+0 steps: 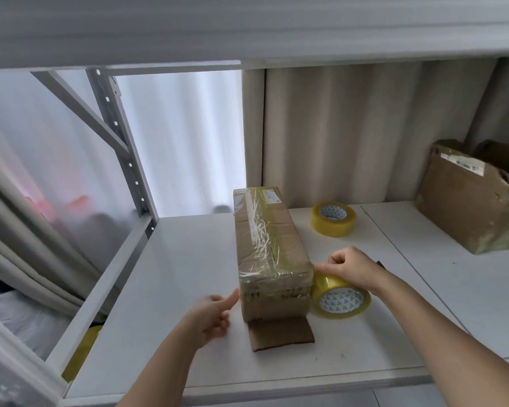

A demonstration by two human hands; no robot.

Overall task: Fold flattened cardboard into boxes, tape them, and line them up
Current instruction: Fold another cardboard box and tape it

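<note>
A: Where's the box (272,259)?

B: Mid-shelf, long axis running twelve to six. Left hand (210,315), loosely open, thumb touching its near left corner.

A: And at three o'clock?

B: Right hand (354,268) grips the tape roll (340,298) there, nearer the seam. Its fingertips are hidden.

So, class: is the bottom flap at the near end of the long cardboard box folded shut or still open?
Still open. The bottom flap lies flat on the shelf, sticking out from the cardboard box.

Soft daylight from left, slight blur, wide-angle edge distortion
</note>
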